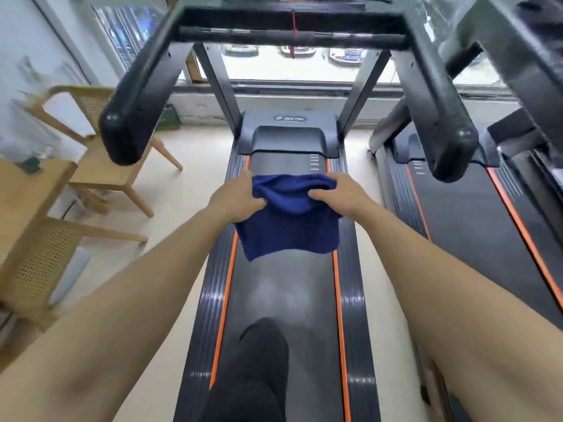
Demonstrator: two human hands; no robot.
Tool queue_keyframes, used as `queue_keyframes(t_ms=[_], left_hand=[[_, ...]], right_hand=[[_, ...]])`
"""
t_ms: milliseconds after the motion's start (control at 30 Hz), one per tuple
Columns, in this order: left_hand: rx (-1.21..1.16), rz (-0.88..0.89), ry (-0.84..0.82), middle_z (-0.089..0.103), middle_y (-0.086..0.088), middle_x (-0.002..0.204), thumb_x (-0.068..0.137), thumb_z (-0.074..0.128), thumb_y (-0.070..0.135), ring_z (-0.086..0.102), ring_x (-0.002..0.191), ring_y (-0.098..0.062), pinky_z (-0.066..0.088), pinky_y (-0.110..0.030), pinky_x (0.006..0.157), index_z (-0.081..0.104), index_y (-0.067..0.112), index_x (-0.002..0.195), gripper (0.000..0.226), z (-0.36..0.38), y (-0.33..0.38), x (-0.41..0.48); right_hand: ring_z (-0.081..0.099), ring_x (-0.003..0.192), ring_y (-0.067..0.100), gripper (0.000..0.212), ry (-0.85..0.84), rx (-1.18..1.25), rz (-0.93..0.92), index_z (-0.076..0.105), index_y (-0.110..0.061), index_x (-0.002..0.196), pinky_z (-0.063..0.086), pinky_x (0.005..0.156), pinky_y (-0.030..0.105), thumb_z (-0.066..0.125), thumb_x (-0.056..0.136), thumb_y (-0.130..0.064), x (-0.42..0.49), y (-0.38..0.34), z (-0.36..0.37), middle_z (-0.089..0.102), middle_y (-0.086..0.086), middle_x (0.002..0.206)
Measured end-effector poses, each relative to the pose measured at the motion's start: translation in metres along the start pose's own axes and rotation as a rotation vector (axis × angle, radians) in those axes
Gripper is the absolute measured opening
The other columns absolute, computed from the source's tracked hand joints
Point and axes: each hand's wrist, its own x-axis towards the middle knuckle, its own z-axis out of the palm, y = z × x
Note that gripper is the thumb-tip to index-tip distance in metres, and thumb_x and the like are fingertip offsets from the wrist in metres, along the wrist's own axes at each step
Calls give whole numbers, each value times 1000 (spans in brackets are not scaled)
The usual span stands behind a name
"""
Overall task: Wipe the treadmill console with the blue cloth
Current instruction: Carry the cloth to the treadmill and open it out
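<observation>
The blue cloth (289, 223) hangs in front of me above the treadmill belt (283, 287). My left hand (236, 197) grips its upper left edge and my right hand (338, 193) grips its upper right edge, so the cloth droops between them. Only the lower edge of the treadmill console (292, 7) shows at the very top of the view, well above both hands, with a red safety cord (294, 28) dangling from it. Black handrails (134, 117) reach toward me on both sides.
A second treadmill (475, 223) stands close on the right. Wooden chairs (100, 166) and a wooden table (27, 202) fill the left side. A window with bowls on its sill lies ahead. My dark-trousered leg (256, 367) is on the belt.
</observation>
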Motion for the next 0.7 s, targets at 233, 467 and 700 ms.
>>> queue_keyframes(t_ms=[233, 467, 700], left_hand=[[146, 9, -75, 60, 0, 93, 81, 68, 41, 61, 84, -28, 54, -41, 74, 44, 18, 105, 41, -141, 50, 91], [440, 13, 34, 56, 0, 85, 79, 68, 35, 54, 73, -29, 36, -34, 61, 40, 18, 99, 39, -234, 89, 168], [104, -12, 89, 68, 2, 95, 87, 58, 30, 63, 88, -26, 51, -35, 72, 67, 23, 95, 13, -268, 107, 273]], right_hand=[[61, 82, 17, 21, -66, -267, -20, 64, -30, 97, 52, 75, 34, 74, 78, -28, 96, -138, -80, 68, -4, 91], [58, 70, 28, 27, 35, -429, 26, 58, -15, 71, 45, 56, 34, 68, 83, -37, 177, -214, -150, 59, 3, 68], [47, 55, 15, 31, 22, 32, 36, 54, -18, 61, 40, 55, 24, 68, 88, -25, 269, -233, -190, 52, -3, 57]])
